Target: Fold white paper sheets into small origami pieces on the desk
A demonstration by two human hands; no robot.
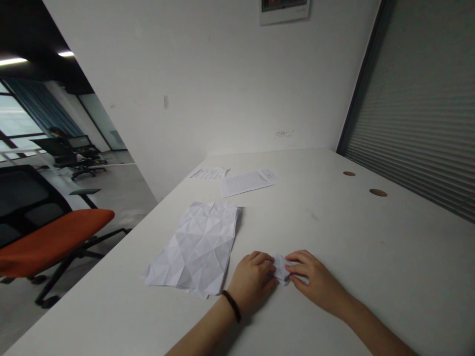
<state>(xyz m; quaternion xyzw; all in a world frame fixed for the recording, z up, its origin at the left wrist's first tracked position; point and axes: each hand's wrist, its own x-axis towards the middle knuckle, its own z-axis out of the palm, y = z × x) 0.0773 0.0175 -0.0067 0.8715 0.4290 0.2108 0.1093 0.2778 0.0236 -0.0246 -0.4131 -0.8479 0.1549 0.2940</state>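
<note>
A small piece of folded white paper [281,268] lies on the white table between my two hands. My left hand [254,277], with a dark band at the wrist, presses its curled fingers on the paper's left side. From the right, my right hand [309,277] grips the other edge with its fingertips. Parts of the paper are hidden under the fingers. Left of my left hand rests a stack of creased white paper sheets [202,242], covered with fold lines.
Farther back on the table [334,232] lie a printed sheet [248,182] and another written sheet [208,173]. Two round holes, one a cable hole [378,193], are near the right edge by the blinds. An orange chair [55,240] stands left; a person sits far behind.
</note>
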